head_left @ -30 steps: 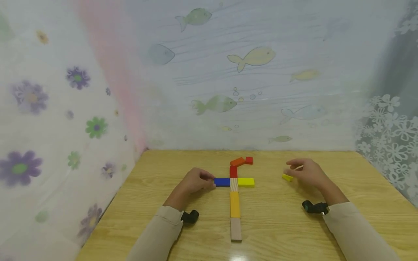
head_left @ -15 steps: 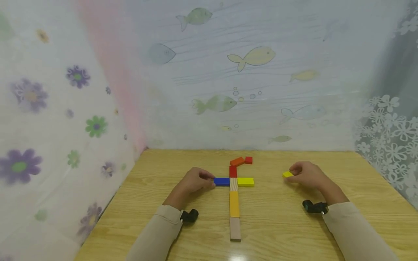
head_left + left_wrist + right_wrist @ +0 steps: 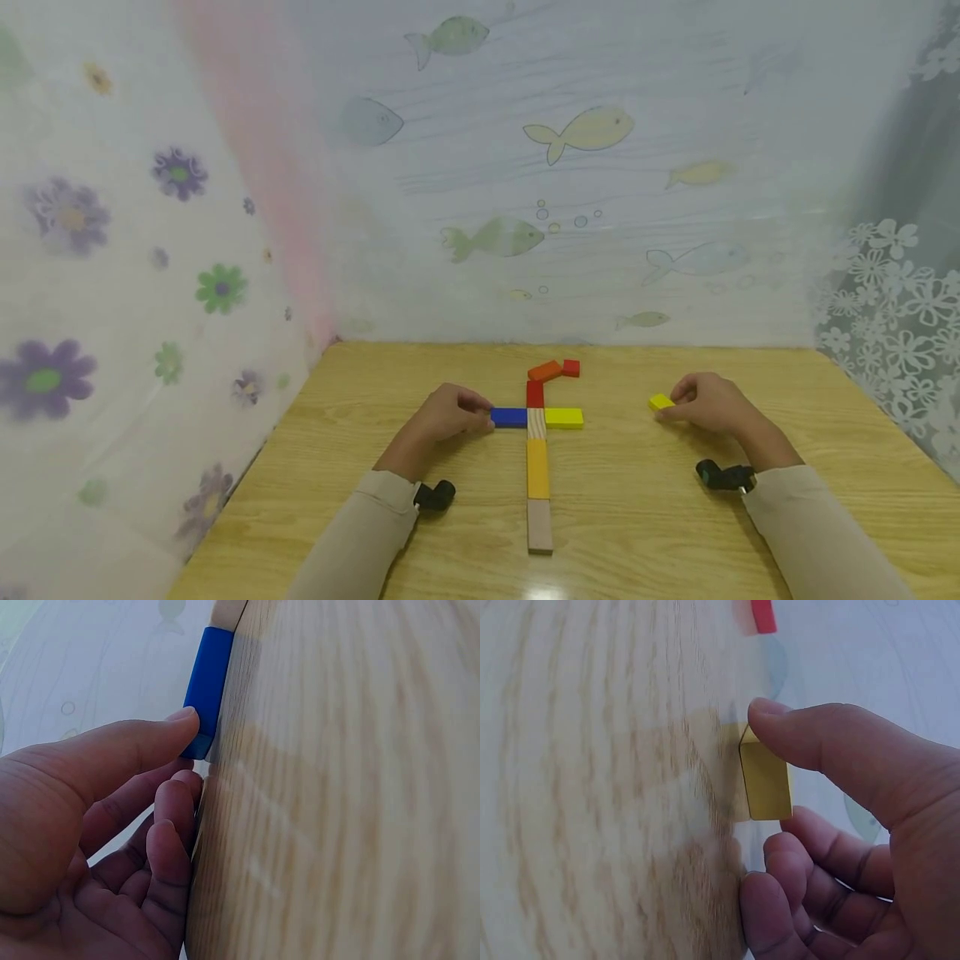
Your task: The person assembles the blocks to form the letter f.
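Note:
My left hand (image 3: 448,413) pinches the outer end of a blue block (image 3: 509,417), thumb on its near side as the left wrist view shows. The blue block lies flat, its other end against a striped bare-wood block (image 3: 536,423). A long yellow block (image 3: 564,418) extends from the opposite side of that wooden one. Off to the right, my right hand (image 3: 708,403) holds a small yellow block (image 3: 661,402) between thumb and index finger, low at the tabletop. In the right wrist view the thumb covers one end of this small yellow block (image 3: 767,780).
Beyond the crossing stand a red block (image 3: 535,394), an orange block (image 3: 545,372) set at an angle and a small red block (image 3: 572,368). Towards me run an orange-yellow block (image 3: 537,468) and a greyish wood block (image 3: 539,526). A fish-patterned curtain (image 3: 450,317) borders the wooden table (image 3: 360,550).
The right hand's fingers have come down around the small yellow block and turned it slightly where it lies. The left hand stays on the blue block.

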Demonstrator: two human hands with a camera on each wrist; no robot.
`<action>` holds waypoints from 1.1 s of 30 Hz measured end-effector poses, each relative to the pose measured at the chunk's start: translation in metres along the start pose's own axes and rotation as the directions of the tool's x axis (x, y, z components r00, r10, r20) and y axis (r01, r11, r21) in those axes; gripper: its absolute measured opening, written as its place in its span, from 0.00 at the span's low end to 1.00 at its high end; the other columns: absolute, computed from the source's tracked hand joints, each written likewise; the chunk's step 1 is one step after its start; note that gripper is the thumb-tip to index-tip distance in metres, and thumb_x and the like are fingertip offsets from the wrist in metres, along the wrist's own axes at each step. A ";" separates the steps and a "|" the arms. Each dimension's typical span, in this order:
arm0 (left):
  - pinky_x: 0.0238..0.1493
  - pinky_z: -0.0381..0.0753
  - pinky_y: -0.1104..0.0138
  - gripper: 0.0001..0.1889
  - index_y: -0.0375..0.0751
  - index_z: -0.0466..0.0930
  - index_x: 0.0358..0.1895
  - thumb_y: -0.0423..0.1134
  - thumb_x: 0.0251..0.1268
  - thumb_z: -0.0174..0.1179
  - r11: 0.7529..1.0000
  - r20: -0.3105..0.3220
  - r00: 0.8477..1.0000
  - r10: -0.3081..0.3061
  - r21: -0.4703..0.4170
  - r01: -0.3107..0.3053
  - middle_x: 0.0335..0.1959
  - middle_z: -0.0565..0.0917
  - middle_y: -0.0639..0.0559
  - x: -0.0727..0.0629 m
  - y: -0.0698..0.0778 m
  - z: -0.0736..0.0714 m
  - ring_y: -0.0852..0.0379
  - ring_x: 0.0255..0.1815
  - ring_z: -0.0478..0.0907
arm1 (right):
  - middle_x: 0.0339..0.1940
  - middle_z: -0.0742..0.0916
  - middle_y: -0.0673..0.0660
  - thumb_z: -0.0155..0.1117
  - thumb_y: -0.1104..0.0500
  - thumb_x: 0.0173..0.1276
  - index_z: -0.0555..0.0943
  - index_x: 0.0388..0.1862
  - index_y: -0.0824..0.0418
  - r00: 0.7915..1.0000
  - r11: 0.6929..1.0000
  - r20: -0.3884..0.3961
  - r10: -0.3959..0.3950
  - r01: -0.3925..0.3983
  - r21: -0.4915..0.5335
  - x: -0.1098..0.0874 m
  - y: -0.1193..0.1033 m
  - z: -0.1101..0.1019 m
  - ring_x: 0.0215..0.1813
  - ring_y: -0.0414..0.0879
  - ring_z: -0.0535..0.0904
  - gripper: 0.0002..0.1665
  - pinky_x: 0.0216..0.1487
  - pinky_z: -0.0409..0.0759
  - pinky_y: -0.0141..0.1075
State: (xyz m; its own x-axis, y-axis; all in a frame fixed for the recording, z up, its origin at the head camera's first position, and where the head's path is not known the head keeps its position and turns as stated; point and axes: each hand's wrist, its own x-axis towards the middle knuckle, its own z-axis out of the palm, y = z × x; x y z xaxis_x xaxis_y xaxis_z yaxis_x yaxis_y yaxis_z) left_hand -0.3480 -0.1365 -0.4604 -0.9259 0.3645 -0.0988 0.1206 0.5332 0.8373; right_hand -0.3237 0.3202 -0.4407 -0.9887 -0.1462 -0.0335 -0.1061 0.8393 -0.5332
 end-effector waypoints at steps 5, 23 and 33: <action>0.41 0.82 0.63 0.14 0.49 0.91 0.51 0.43 0.63 0.74 1.000 0.004 1.000 0.012 -0.002 -0.012 0.43 0.87 0.52 0.002 -0.001 0.000 0.55 0.38 0.79 | 0.40 0.87 0.57 0.80 0.41 0.59 0.84 0.44 0.63 1.000 1.000 0.000 -0.003 0.003 -0.001 0.001 0.001 0.000 0.39 0.47 0.80 0.30 0.38 0.78 0.39; 0.41 0.83 0.64 0.13 0.48 0.91 0.50 0.42 0.63 0.75 1.000 -0.004 1.000 0.011 0.014 -0.011 0.45 0.88 0.52 0.000 0.001 0.001 0.55 0.39 0.80 | 0.39 0.88 0.55 0.80 0.40 0.59 0.86 0.42 0.60 0.999 1.000 -0.032 0.000 0.001 0.022 0.004 -0.002 0.004 0.39 0.46 0.81 0.26 0.38 0.78 0.38; 0.41 0.82 0.65 0.13 0.47 0.91 0.49 0.42 0.62 0.76 1.000 -0.018 1.000 -0.004 0.020 0.004 0.44 0.88 0.52 -0.001 0.005 0.002 0.55 0.40 0.79 | 0.40 0.88 0.55 0.79 0.43 0.62 0.86 0.44 0.61 0.998 0.999 -0.059 0.004 -0.001 0.043 0.007 -0.011 0.000 0.39 0.48 0.80 0.25 0.39 0.78 0.39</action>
State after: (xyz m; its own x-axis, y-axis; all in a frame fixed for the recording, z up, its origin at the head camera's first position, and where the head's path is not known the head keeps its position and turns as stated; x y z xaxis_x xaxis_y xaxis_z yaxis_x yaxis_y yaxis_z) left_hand -0.3457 -0.1328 -0.4574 -0.9325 0.3490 -0.0927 0.1238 0.5501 0.8259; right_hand -0.3294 0.3101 -0.4352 -0.9936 -0.1118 0.0147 -0.1002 0.8160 -0.5692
